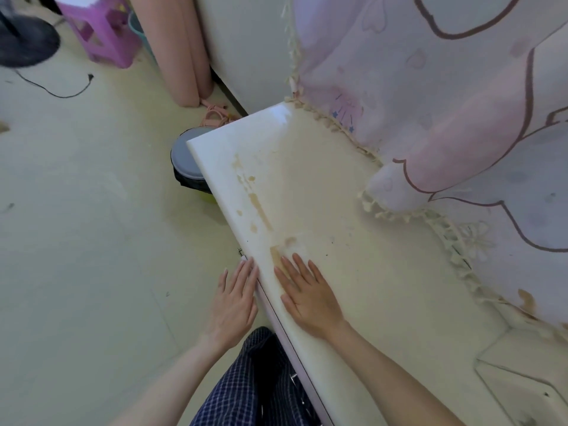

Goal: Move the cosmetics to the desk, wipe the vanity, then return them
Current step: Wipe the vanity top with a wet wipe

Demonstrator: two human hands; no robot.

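Note:
The white vanity top [322, 186] runs from the middle of the view down to the lower right, marked with brown stains [259, 210] along its left side. My right hand [307, 293] lies flat on the top with straight fingers, its fingertips at a stain near the front edge. My left hand [235, 299] hovers just off the vanity's left edge, fingers straight, holding nothing. No cosmetics or cloth are in view.
A pink cartoon-print fabric with cream tassels [445, 133] hangs over the vanity's right side. A grey-lidded bin [187, 164] stands on the floor by the far corner. A purple stool [101, 29], a fan base [24, 41] and a black cable [61, 90] sit at the upper left.

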